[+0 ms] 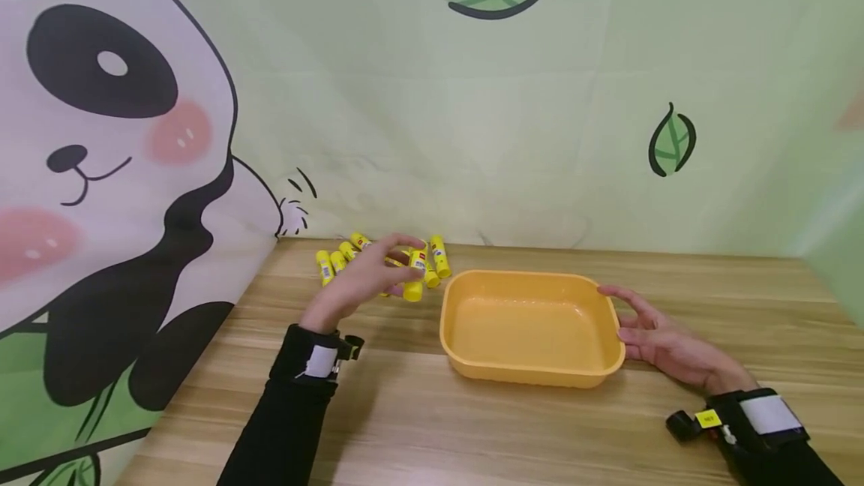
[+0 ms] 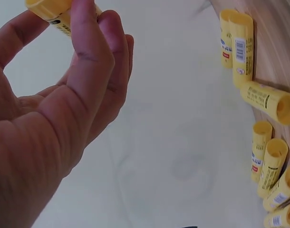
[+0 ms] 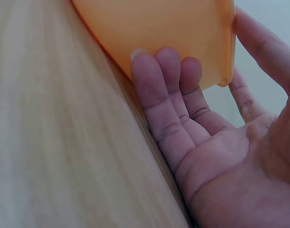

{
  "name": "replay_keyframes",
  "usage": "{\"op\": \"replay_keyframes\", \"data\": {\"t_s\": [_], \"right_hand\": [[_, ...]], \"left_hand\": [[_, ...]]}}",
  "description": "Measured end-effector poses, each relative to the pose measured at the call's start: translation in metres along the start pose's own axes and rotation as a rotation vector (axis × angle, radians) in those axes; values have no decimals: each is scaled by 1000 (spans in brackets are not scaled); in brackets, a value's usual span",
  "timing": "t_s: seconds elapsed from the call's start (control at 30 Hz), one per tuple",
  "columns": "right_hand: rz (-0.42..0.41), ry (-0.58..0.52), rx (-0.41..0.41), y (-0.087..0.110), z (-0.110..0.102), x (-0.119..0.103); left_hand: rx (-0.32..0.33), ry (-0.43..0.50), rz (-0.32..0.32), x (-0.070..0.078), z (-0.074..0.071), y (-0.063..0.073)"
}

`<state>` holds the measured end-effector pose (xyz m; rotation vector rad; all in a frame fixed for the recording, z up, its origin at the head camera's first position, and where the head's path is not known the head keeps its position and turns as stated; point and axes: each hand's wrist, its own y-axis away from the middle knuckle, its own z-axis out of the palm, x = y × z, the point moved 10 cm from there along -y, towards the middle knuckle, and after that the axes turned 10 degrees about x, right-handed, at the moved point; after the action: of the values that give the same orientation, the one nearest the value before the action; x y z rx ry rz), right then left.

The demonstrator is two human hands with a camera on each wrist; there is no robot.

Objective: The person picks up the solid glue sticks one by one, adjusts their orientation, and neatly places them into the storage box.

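Observation:
My left hand (image 1: 367, 276) pinches a yellow glue stick (image 1: 418, 268) between thumb and fingers, raised over the table. In the left wrist view the same hand (image 2: 83, 80) has the held stick at the top, partly hidden behind the fingers. Around and behind this hand lie several more yellow glue sticks (image 1: 440, 256), partly covered by it in the head view. An orange plastic basin (image 1: 533, 376) with nothing in it sits right of them. My right hand (image 1: 664, 340) rests at the basin's right side; its fairly straight fingers (image 3: 154, 90) touch the outer wall and rim.
The wooden table (image 1: 526, 433) carries everything and ends at the back against a pale green wall cloth (image 1: 526, 148) with a panda and leaves. The loose glue sticks lie close to that cloth. A camera is strapped to each wrist.

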<state>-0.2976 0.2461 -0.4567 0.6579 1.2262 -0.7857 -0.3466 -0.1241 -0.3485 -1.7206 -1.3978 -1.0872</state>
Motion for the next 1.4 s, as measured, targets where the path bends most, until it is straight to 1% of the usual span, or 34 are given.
{"op": "replay_keyframes", "data": {"t_s": [0.13,0.27,0.37,0.53,0.63,0.73,0.83,1.03,1.1,1.23,1.4], "right_hand": [[-2,-5,-5,0,2,1],[2,13,4,1,1,0],[6,26,11,1,1,-1],[8,25,9,1,2,-1],[-1,16,4,2,2,0],[-2,14,7,0,2,2],[0,12,11,-3,3,5],[-26,22,3,-4,3,-1],[-17,32,20,-4,0,-1],[1,37,35,-1,-4,2],[-10,33,24,0,-2,1]], "left_hand": [[-18,-11,5,2,8,2],[-42,-8,25,6,17,4],[-54,-7,29,7,23,6],[-70,-45,24,7,36,8],[-109,-31,36,9,47,9],[-131,-13,44,11,54,11],[-129,-16,43,10,56,12],[-120,-33,29,10,56,8],[-126,-35,21,11,58,6],[-149,-72,2,13,67,4],[-190,-185,-19,14,81,1]]}}
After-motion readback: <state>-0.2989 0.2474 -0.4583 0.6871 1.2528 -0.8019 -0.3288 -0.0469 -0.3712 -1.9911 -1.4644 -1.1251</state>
